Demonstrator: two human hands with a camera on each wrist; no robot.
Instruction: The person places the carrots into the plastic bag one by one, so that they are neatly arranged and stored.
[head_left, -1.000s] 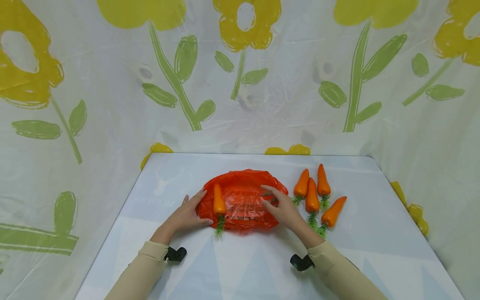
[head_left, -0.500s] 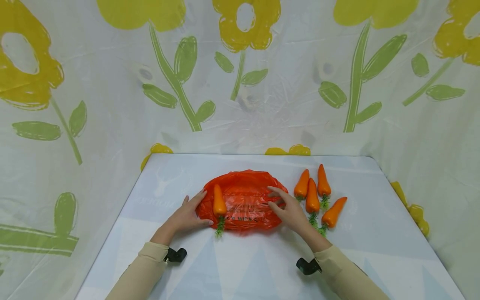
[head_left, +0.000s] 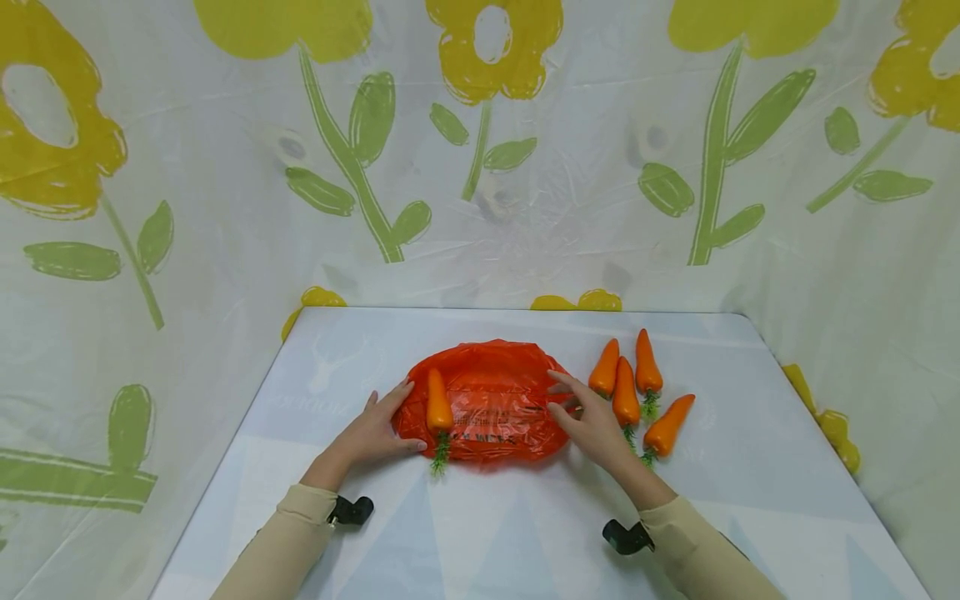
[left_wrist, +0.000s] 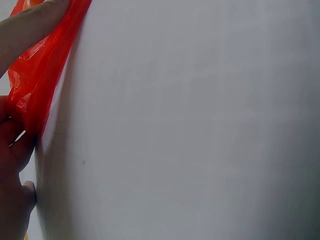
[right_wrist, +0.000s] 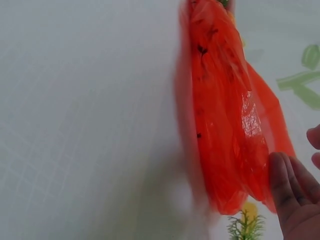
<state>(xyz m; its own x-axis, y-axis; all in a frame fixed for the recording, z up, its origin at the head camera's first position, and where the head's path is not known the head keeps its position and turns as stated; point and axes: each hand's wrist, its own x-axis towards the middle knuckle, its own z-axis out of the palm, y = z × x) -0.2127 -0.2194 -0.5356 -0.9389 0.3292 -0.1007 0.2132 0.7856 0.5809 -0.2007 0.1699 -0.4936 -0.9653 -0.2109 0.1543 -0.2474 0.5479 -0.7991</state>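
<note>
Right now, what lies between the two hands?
In the head view, a red bag and one carrot lie between the left hand and right hand, the carrot nearer the left.

The bag (head_left: 498, 400) lies on the table (head_left: 480, 533), between my left hand (head_left: 371, 429), against its left side, and my right hand (head_left: 597, 425), at its right rim. One carrot (head_left: 438, 404) lies in the bag's left part, its leaves (head_left: 439, 454) over the near edge. Right of the bag, four more carrots (head_left: 626, 396) lie grouped: two behind, one between and before them, another nearer me, farthest right. A curtain (head_left: 525, 233) hangs behind the table.
</note>
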